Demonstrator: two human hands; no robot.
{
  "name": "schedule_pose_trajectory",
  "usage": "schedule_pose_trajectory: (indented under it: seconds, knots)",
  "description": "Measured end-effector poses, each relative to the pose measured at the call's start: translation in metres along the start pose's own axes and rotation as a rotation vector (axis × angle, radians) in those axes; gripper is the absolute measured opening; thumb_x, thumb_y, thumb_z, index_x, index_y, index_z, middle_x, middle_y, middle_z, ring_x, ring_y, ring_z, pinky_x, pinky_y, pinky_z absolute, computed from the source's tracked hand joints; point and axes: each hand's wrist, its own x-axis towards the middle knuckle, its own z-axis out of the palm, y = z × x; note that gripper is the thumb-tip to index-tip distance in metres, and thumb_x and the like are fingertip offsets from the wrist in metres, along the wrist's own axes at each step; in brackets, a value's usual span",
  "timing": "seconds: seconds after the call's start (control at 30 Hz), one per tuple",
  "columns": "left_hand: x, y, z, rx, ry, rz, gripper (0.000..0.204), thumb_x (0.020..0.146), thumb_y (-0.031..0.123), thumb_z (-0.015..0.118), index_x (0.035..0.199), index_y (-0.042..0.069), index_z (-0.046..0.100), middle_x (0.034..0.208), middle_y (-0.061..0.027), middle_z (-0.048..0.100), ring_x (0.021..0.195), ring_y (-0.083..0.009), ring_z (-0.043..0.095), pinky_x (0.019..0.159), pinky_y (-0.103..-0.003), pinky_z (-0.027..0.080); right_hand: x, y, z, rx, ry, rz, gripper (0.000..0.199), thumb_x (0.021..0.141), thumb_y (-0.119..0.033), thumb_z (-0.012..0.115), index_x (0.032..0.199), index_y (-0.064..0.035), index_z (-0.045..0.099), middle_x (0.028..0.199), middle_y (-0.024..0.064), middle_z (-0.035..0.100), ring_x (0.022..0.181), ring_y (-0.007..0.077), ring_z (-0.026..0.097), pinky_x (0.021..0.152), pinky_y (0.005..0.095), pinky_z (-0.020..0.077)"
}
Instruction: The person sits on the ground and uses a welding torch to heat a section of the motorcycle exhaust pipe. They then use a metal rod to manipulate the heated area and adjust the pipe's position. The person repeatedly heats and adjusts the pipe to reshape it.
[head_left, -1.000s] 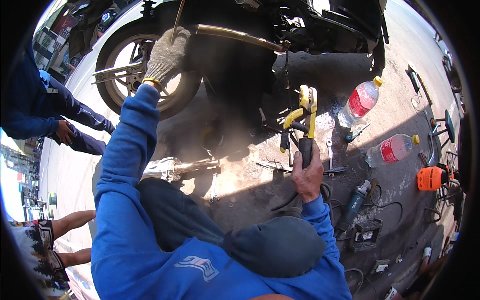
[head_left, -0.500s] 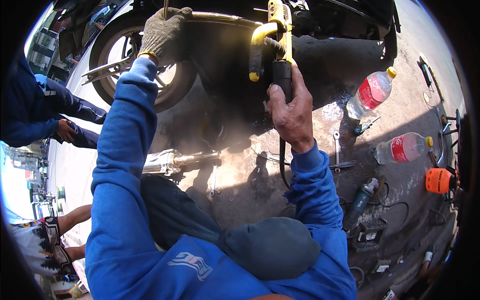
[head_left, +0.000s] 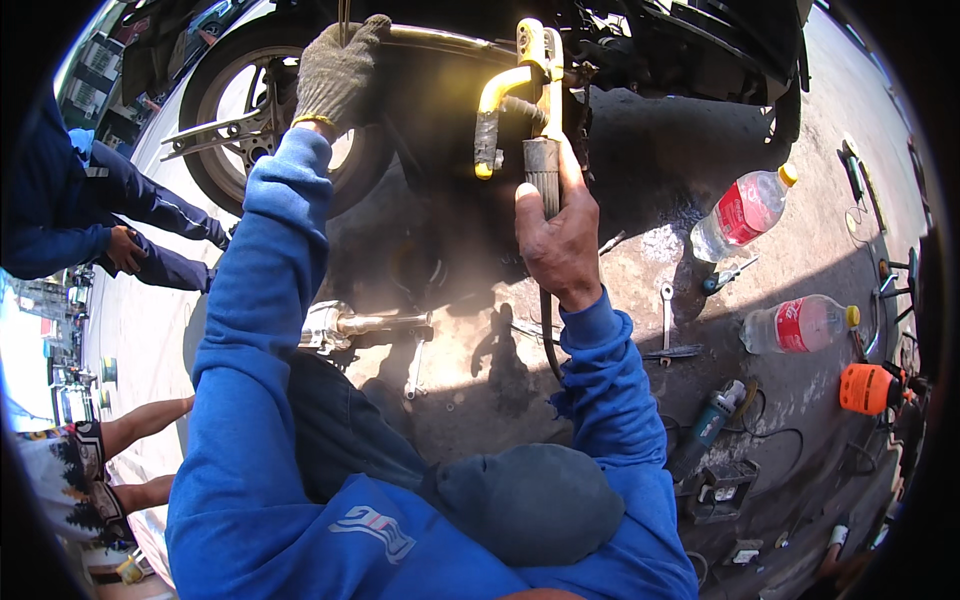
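My right hand (head_left: pixel 560 240), bare, is wrapped around the dark ribbed handle of a yellow welding electrode holder (head_left: pixel 551 100). Its thumb lies along the handle, and a black cable (head_left: pixel 548 335) hangs below. On my left hand (head_left: pixel 340 78) is a grey knit glove, its fingers closed around thin rods (head_left: pixel 345 22) that stick up past the upper edge. A metal tube (head_left: pixel 450 40) runs from beside the glove toward the holder's head. Whether the glove touches this tube I cannot tell. Behind my left hand stands a motorcycle wheel (head_left: pixel 205 105).
Two plastic bottles (head_left: pixel 740 212) with red labels stand or lie at the right. Nearby are a wrench (head_left: pixel 667 315), an angle grinder (head_left: pixel 708 425) and an orange container (head_left: pixel 868 388). A silvery exhaust part (head_left: pixel 335 325) lies near my knee. Two people (head_left: pixel 120 250) are at the left.
My right hand and the electrode holder have shifted slightly left and down in the picture. The gloved left hand sits a little farther right, still holding the rods.
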Motion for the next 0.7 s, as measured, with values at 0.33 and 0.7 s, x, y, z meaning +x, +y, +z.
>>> schedule_pose_trajectory:
  seconds: [0.33,0.7]
  knots:
    - [-0.004,-0.003,-0.007,-0.140,-0.081,-0.021,0.039,0.093,0.035,0.077,0.113,0.002,0.075,0.096,-0.0116,0.076,0.087,-0.0191,0.072,0.078,-0.033,0.059,0.006,0.006,0.003,-0.029,-0.016,-0.029,0.066,0.088,-0.011,0.057,0.149,0.0075,0.042,0.094,0.0181,0.067,0.075,0.0194,0.064,0.071,0.0325,0.0545]
    - [-0.009,0.005,-0.011,-0.035,-0.039,-0.107,0.048,0.086,0.044,0.083,0.106,0.002,0.074,0.088,-0.0124,0.075,0.082,-0.0210,0.073,0.075,-0.034,0.060,0.012,0.011,0.005,-0.068,0.034,-0.124,0.071,0.086,-0.012,0.060,0.151,0.0070,0.039,0.098,0.0250,0.069,0.080,0.0277,0.070,0.076,0.0367,0.0568]
